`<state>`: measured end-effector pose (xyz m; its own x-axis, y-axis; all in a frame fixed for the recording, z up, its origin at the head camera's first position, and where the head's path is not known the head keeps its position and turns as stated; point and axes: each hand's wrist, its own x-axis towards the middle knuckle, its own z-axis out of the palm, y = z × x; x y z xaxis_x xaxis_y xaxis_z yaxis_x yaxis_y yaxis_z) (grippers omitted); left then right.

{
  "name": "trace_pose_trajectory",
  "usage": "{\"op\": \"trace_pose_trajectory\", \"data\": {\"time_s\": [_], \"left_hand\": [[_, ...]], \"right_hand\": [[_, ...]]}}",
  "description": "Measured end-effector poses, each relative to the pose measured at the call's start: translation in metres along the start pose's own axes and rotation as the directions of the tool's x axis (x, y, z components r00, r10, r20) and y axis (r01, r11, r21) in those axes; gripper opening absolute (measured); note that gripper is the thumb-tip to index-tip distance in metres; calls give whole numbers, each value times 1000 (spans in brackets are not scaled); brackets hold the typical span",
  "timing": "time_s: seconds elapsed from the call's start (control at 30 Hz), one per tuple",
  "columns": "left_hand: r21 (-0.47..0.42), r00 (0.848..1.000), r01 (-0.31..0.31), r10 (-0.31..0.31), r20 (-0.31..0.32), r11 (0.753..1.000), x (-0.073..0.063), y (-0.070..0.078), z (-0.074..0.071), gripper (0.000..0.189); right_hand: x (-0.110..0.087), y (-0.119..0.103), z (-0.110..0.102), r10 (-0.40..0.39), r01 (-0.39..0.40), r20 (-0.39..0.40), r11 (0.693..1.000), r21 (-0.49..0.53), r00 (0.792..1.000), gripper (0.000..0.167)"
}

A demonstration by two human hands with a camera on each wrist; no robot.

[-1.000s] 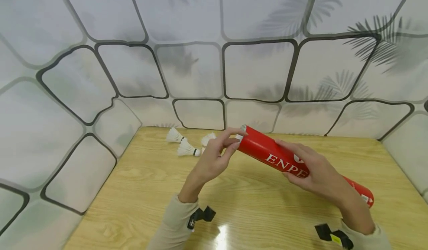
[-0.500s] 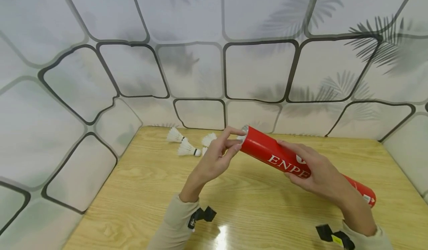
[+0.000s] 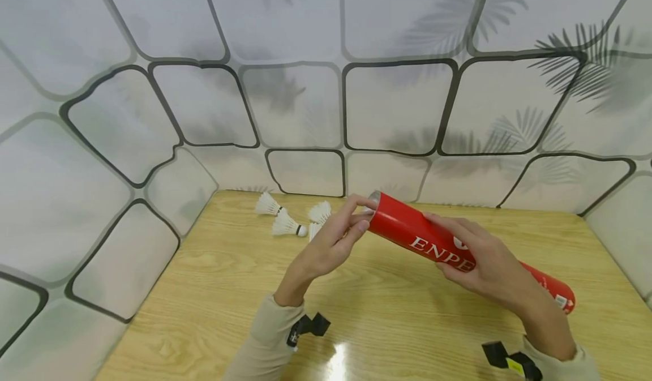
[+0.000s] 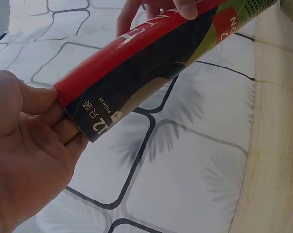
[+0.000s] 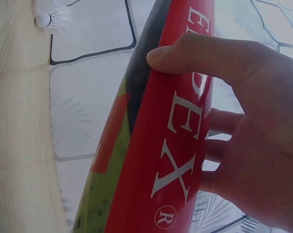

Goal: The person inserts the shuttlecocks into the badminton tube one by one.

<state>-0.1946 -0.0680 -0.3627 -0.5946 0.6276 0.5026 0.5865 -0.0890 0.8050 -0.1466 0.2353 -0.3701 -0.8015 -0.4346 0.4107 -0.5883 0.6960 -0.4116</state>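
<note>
A long red shuttlecock tube [image 3: 402, 225] with white lettering is held tilted above the table, its uncapped mouth up and to the left. My right hand [image 3: 491, 265] grips its middle, thumb on one side and fingers round the other, as the right wrist view also shows on the tube [image 5: 151, 145]. At the mouth, my left hand [image 3: 326, 245] has several fingers inside the tube, and its thumb touches the rim outside. The left wrist view shows those fingers [image 4: 64, 128] vanishing into the tube [image 4: 117, 68]. Whether they hold anything inside is hidden.
Several white shuttlecocks lie at the back left of the wooden table [image 3: 214, 290], among them one shuttlecock [image 3: 287, 224] on its side and another [image 3: 267, 204] behind it. The left hand partly covers the group. A patterned wall covering [image 3: 397, 106] stands behind the table.
The left fingers sit slightly deeper in the tube mouth, and the pale stuff seen there earlier shows less. The right hand keeps its grip; the tube barely shifts right.
</note>
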Motion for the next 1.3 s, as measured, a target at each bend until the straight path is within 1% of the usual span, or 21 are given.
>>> {"op": "trace_pose_trajectory", "data": {"time_s": [0.13, 0.27, 0.37, 0.5, 0.6, 0.67, 0.77, 0.9, 1.1, 1.3], "left_hand": [[12, 999, 21, -20, -26, 1000, 0, 2, -1, 24], [41, 997, 25, -22, -80, 999, -1, 4, -5, 26], [68, 992, 1, 8, -122, 998, -3, 5, -9, 30], [90, 984, -49, 64, -165, 995, -5, 6, -15, 33], [103, 978, -66, 85, -188, 992, -6, 6, -20, 32], [110, 976, -67, 88, -199, 992, -7, 4, -24, 33], [154, 975, -43, 75, -209, 987, -10, -1, -32, 31], [195, 975, 15, 29, -222, 981, -16, -10, -44, 28], [146, 967, 66, -27, -255, 987, -21, -23, -56, 26], [177, 954, 149, -94, -284, 973, -26, -37, -61, 28]], "right_hand": [[1, 1, 1, -11, 11, 7, 1000, 10, 1000, 93], [1, 2, 2, -9, 9, 15, 1000, 30, 1000, 93], [0, 2, 1, 2, -2, 13, 999, 34, 1000, 93], [0, 3, 0, 12, -12, 5, 1000, 29, 1000, 92], [-1, 4, -2, 19, -19, 4, 999, 30, 1000, 92], [-1, 5, -3, 26, -26, 6, 999, 33, 1000, 93], [-2, 6, -5, 36, -36, 9, 998, 48, 999, 93], [-2, 6, -6, 39, -40, 14, 997, 61, 999, 94], [-2, 5, -6, 24, -24, 9, 999, 43, 1000, 94], [-1, 5, -4, 24, -24, 10, 999, 37, 1000, 93]]}}
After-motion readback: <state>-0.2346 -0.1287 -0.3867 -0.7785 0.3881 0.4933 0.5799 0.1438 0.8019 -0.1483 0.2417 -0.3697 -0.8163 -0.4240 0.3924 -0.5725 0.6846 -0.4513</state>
